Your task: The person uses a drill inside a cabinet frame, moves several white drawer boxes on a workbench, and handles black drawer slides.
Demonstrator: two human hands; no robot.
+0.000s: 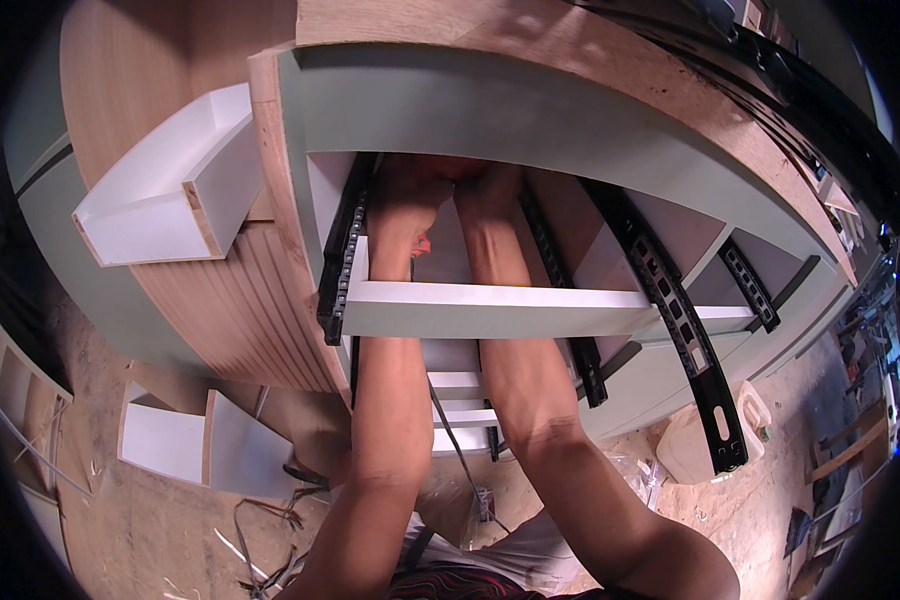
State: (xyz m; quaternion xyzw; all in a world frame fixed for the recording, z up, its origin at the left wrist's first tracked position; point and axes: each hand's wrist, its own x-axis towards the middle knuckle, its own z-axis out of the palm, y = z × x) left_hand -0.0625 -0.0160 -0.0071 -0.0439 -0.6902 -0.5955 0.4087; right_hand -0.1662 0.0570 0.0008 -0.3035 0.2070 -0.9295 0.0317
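Reddish object (438, 168) by left hand (410, 186) and right hand (497, 184), black slide (706, 385) illegibly marked

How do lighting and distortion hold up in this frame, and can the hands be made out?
Head view: the wooden top edge bows strongly, with black vignetting around the rim; head view: the left hand and right hand sit in shadow inside the cabinet, their grip unclear; head view: bluish bright spots show at far right.

Bare forearms (395, 400) stretch forward, left hand (407, 195) and right hand (494, 187) close together (fingers unclear).
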